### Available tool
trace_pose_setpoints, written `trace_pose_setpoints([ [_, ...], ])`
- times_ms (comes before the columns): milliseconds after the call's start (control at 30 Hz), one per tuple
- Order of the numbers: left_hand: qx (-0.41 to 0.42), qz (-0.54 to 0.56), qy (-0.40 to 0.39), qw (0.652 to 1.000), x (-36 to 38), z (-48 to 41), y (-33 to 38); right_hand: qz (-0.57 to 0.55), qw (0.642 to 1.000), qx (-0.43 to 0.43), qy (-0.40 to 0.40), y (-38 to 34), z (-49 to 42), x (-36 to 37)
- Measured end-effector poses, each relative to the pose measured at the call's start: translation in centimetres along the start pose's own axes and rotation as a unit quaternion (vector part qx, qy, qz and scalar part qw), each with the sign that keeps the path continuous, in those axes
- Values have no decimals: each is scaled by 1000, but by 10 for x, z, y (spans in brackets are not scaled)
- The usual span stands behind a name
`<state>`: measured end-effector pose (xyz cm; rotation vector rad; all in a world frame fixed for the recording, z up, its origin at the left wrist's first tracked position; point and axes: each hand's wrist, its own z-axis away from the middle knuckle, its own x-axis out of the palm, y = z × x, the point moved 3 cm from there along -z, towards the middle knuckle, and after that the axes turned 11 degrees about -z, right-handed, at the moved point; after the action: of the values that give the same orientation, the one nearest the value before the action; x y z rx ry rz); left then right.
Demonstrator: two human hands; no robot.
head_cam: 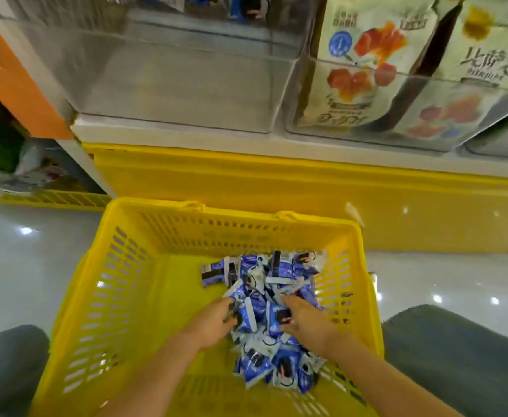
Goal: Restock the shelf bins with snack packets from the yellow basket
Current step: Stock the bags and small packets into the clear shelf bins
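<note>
Down on the glossy floor, the yellow basket [120, 266], slotted hard plastic with sloping walls, held the snack packets [277, 281]: small crinkly blue-and-white pillows jumbled every way, in a heap whose long axis ran from the person toward the shelf along the basket's right side. Both hands were in it, slightly apart: the left hand [213, 320] had its fingers curled among packets, its grip lost in blur, and the right hand [305, 322] lay spread on them. Above stood clear, rigid shelf bins [186, 85].

Fingers [226, 303] of left hand [213, 323] and right hand [304, 323] vanish among packets [280, 267] — grip unclear.
</note>
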<state>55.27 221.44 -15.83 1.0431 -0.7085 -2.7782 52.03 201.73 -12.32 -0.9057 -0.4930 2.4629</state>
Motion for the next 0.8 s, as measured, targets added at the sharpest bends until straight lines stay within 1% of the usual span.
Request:
trace_pose_setpoints([
  [67, -14, 40, -12, 999, 9, -4, 0, 19, 1000, 1, 4, 1, -5, 5],
  [133, -30, 87, -7, 996, 18, -8, 2, 49, 998, 9, 24, 1, -8, 8],
  [233, -53, 167, 5, 985, 27, -12, 4, 78, 995, 42, 51, 2, -12, 8],
  [267, -56, 175, 9, 983, 28, -12, 5, 83, 994, 54, 54, 2, -11, 8],
  [300, -59, 164, 14, 985, 27, -12, 6, 87, 992, 63, 58, 3, -11, 8],
  [367, -70, 103, 25, 992, 24, -11, 3, 87, 991, 70, 69, 4, -9, 6],
  [433, -60, 12, 30, 998, 17, -8, 2, 53, 992, 67, 95, 4, -5, 2],
  [467, -50, -12, 33, 998, 13, -5, 2, 25, 991, 62, 112, 2, -1, -3],
  [500, -44, -5, 39, 998, 10, -2, 2, -2, 990, 55, 133, -2, 3, -8],
  [567, -53, 82, 57, 994, 4, 5, 2, -46, 982, 39, 181, -12, 12, -21],
  [633, -66, 193, 82, 975, -5, 12, 6, -101, 972, 21, 210, -25, 20, -34],
  [733, -76, 357, 105, 925, -17, 27, 15, -223, 958, 1, 179, -50, 33, -40],
  [800, -96, 420, 103, 896, -21, 39, 25, -301, 939, -13, 166, -65, 45, -38],
])
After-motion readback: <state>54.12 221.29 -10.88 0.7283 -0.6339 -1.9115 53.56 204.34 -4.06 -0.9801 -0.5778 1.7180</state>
